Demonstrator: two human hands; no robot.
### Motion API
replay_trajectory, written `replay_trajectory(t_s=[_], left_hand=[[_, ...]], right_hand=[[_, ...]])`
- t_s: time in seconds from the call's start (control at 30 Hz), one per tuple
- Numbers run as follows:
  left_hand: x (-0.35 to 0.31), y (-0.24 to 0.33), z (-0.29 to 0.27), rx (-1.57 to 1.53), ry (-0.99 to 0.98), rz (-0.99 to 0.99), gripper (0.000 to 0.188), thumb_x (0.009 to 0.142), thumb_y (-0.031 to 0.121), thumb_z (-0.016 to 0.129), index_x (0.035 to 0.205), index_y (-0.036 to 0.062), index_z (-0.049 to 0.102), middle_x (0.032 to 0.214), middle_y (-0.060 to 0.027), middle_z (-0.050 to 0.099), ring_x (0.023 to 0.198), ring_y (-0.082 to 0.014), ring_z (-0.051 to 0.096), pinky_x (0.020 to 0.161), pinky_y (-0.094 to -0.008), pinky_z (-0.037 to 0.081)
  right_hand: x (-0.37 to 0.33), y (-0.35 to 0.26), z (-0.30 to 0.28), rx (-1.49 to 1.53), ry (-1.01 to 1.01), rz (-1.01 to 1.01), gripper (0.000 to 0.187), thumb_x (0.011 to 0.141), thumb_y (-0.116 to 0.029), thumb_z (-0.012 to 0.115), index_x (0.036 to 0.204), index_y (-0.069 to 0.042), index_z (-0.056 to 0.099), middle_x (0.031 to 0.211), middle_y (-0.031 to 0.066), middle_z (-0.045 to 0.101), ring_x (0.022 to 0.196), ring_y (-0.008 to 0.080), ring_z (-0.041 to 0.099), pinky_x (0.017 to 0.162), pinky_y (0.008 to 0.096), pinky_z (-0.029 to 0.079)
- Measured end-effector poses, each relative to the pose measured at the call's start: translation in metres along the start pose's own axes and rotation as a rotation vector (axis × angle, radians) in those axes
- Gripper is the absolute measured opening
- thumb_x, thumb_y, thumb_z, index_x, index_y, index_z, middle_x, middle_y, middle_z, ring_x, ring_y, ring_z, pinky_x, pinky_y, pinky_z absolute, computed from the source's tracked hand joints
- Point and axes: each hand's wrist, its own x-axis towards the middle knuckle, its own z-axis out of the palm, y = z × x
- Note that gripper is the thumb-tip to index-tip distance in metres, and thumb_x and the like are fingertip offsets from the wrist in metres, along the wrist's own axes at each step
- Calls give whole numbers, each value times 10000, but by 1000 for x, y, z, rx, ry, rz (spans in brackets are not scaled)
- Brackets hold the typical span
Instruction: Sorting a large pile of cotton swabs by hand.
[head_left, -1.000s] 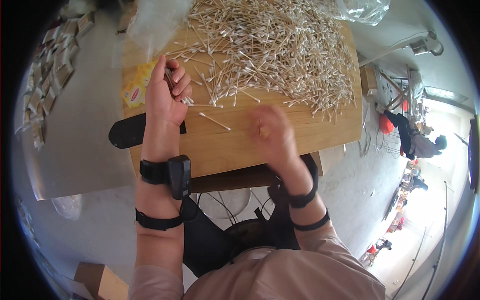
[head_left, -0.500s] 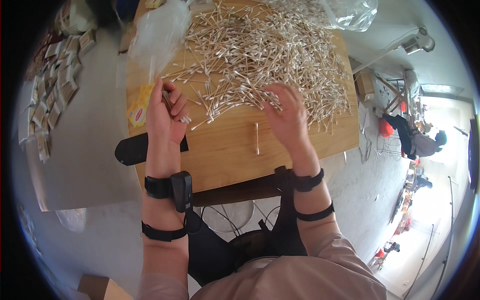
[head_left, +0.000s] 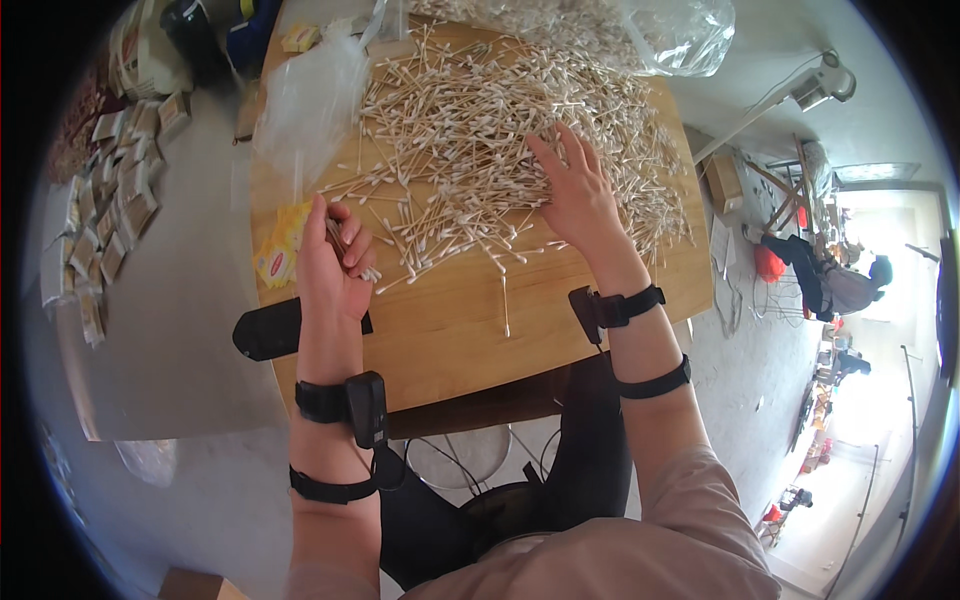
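A broad heap of cotton swabs (head_left: 450, 150) with wooden sticks and white tips spreads over the wooden table (head_left: 440, 345). On top of its right part lies my right hand (head_left: 583, 200), palm down, fingers spread and gripping nothing. My left hand (head_left: 335, 260) is curled at the heap's left, closed around a small bunch of swabs whose white tips (head_left: 371, 274) poke out below the fingers. One loose swab (head_left: 506, 305) points toward me at the near edge of the heap. Beside my left hand are yellow packets (head_left: 280, 245); a flat black object (head_left: 265, 331) lies partly under my left wrist.
A clear plastic bag (head_left: 310, 110) lies left of the heap, and another clear bag (head_left: 685, 35) is at the far right. Many small packs (head_left: 120, 190) are piled at far left. A pole-mounted white device (head_left: 825, 85) and a seated person (head_left: 850, 285) are off to the right.
My right hand has moved farther over the heap, its fingers opening out. Some swabs at the near edge have shifted. The left hand keeps its grip on the bunch.
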Motion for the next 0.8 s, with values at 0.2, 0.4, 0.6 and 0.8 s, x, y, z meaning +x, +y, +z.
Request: replay_trajectory(t_s=[0.2,0.4,0.6,0.8], left_hand=[[1,-4,-1,-36,15,-20,289,958,338,481,820,85,498,599,8,401,445,-66,305,369,-199,216],[4,-8,-2,-59,-25,-50,307,963,350,468,797,94,505,590,12,408,434,-64,308,367,-200,220],[3,-6,-1,-5,-11,-41,316,969,352,453,787,101,511,564,27,412,418,-60,296,371,-196,207],[4,-8,-4,-18,0,-50,317,968,357,455,787,102,512,560,27,409,419,-60,299,371,-196,207]], right_hand=[[25,3,-5,-93,-62,-28,746,712,2,627,1363,-278,394,1391,116,336,1174,343,446,889,423,488],[44,28,-12,80,35,41,590,696,-49,658,1251,-180,507,1187,115,516,1014,283,561,808,391,505],[67,46,-38,590,84,332,282,750,-84,650,1028,-44,623,815,121,661,772,245,653,689,342,530],[64,50,-32,1832,-93,606,294,779,-47,673,1051,28,591,910,130,645,723,204,643,613,310,562]])
